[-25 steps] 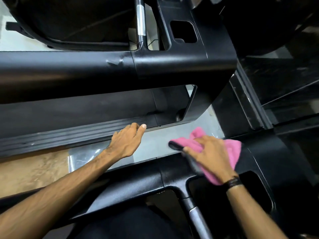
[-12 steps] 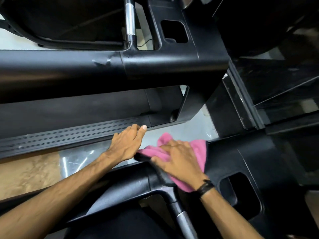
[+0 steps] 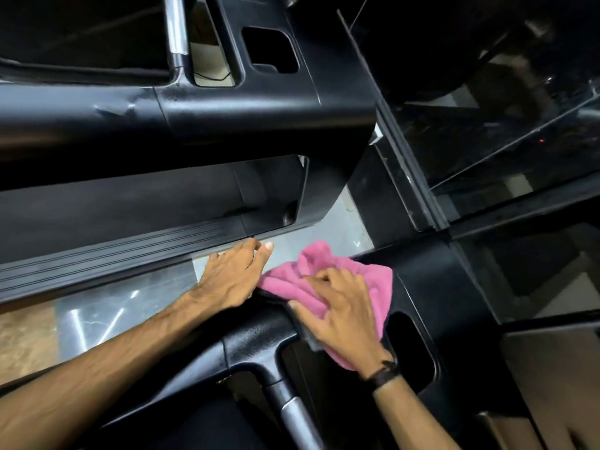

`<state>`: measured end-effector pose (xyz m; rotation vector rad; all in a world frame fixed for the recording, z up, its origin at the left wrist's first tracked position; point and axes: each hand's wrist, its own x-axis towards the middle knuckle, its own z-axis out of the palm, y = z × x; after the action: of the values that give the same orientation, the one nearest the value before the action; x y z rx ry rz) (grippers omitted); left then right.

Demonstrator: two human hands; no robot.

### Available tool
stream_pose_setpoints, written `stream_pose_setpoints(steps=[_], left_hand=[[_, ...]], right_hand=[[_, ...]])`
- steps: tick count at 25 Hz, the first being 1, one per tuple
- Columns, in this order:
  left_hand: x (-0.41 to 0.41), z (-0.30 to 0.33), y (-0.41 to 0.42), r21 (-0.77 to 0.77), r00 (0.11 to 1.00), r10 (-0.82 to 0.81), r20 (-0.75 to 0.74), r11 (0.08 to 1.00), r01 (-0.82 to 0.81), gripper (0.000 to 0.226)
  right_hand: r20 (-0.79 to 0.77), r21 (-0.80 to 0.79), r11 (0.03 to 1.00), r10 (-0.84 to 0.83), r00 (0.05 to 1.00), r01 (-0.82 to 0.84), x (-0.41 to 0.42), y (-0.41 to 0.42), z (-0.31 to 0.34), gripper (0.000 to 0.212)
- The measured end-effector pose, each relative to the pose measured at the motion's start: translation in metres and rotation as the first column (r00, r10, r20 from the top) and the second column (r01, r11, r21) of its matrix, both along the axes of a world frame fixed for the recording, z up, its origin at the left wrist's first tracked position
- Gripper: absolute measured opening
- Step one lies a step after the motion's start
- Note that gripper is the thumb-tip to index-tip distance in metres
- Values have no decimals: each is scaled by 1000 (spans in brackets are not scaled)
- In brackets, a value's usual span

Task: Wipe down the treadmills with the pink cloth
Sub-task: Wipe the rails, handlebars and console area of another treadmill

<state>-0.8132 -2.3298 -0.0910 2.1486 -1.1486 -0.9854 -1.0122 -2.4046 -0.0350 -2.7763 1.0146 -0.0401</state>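
Observation:
The pink cloth lies bunched on the black console arm of the near treadmill. My right hand presses down on the cloth with spread, slightly bent fingers; it wears a dark wristband. My left hand rests just left of the cloth, fingers straight and reaching toward the side rail of the far treadmill. The left hand's edge touches the cloth.
The far treadmill's black handrail and console with a rectangular cup hole fill the top. A chrome grip bar stands above, another below. Glossy grey floor shows between the machines. Dark glass panels stand at right.
My right hand has slid the pink cloth leftward along the near console arm until it meets my left hand. The left hand has stayed in place.

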Motion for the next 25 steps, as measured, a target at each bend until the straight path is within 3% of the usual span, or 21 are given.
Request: stream_pose_setpoints(steps=[2,4,6,9,11,13,15,18,19,20,22,23,25], left_hand=[[0,0,0,3,1000,0,4,1000,0,34],[-2,3,1,-4,1000,-3,16,1000,3,35],[-7,5,-2,-12,999,-26,27,1000,26,35],[-15,11,-13,-41,998,-55,27,998,56,38],[-16,10,-17,-46,998,-54,18,997,55,39],[-15,8,-18,-42,998,-54,23,998,55,37],[-14,7,-17,-32,998,-55,22,998,55,37],[-22,9,-20,-33,997,-70,21,997,70,40],[-25,11,-23,-33,997,-81,20,996,81,41],[-29,13,-27,-36,996,-91,16,995,92,40],[-37,15,-39,-60,994,-106,15,992,107,39],[-40,17,-45,-72,994,-106,18,992,107,40],[-46,20,-59,-90,994,-103,22,990,105,44]], right_hand=[[10,-59,976,-211,977,212,-32,-47,14,37],[-66,-201,872,-466,882,446,-47,-107,18,44],[-167,-289,813,-563,809,506,-30,-129,16,43],[-310,-200,926,-369,876,319,22,-72,-7,47],[-195,-105,984,-160,968,142,25,-10,-12,48],[-7,-35,998,-45,999,44,-4,5,-3,41],[30,-47,980,-190,981,191,-31,-39,8,38],[-73,-220,822,-551,831,526,-39,-125,12,46],[-122,-256,801,-582,804,541,-29,-133,6,47],[-189,-269,827,-548,815,493,-17,-129,-3,48],[-245,-152,930,-363,899,334,-5,-100,-13,53],[-218,-77,966,-259,941,248,-10,-85,-12,56],[-115,-89,965,-255,960,246,-34,-95,-5,54]])
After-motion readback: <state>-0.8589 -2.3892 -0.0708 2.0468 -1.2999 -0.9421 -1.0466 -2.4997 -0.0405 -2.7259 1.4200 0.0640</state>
